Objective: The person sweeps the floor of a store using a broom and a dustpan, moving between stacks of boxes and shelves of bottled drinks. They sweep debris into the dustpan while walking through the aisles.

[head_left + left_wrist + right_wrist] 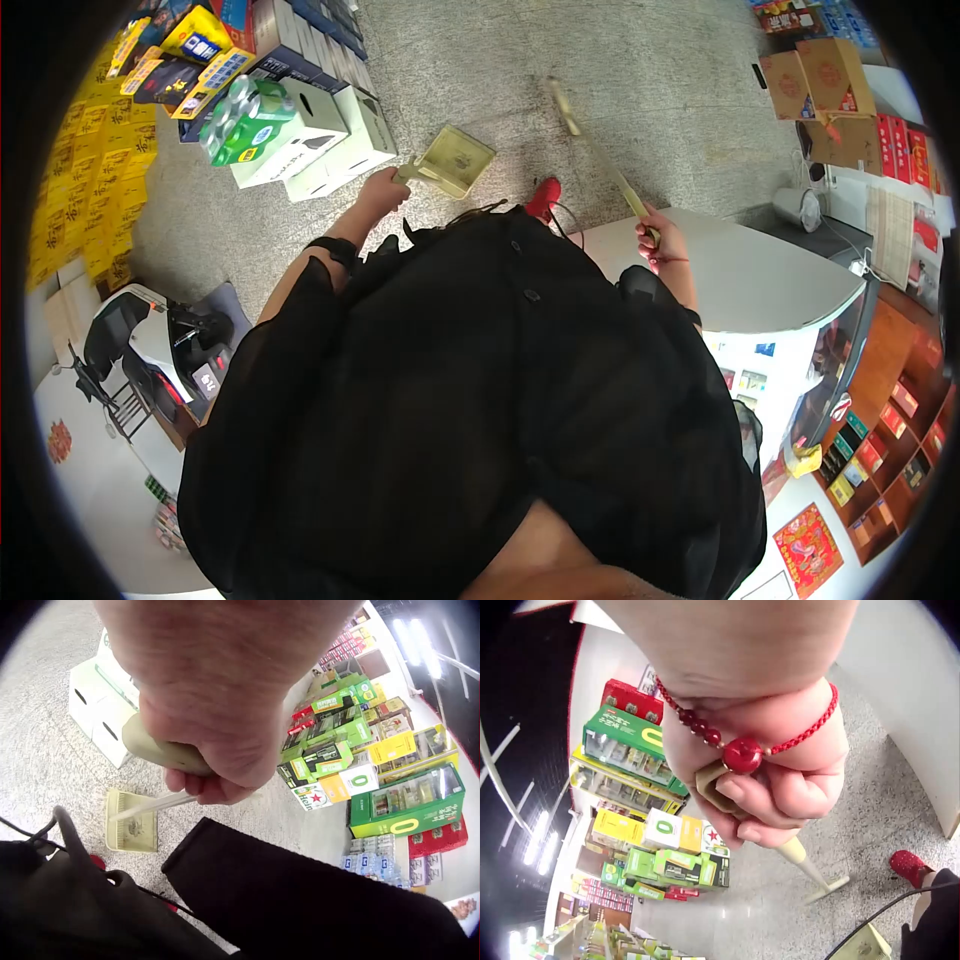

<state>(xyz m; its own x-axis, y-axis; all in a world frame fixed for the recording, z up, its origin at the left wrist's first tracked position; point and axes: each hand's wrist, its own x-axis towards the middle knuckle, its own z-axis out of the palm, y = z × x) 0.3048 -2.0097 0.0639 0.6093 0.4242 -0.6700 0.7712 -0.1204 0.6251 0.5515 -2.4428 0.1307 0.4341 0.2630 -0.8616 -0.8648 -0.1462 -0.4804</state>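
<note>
My left hand point(380, 196) grips the handle of a pale yellow long-handled dustpan point(462, 160). In the left wrist view the fingers curl round the handle end, and the dustpan point(144, 838) is low by the floor, a row of comb teeth along one side. My right hand point(664, 240), wearing a red beaded bracelet point(742, 755), holds the top of a pale yellow broom point(606, 168). The broom's narrow head point(828, 890) is down at the floor, ahead and to the right of the dustpan. Little of the bristles shows.
White cartons point(345, 145) and a green-wrapped bottle pack point(245, 125) stand left of the dustpan. A white counter point(735, 270) curves beside my right hand. My red shoe point(543, 198) is between the tools. Cardboard boxes point(820, 80) are stacked at far right; speckled grey floor point(460, 60) stretches ahead.
</note>
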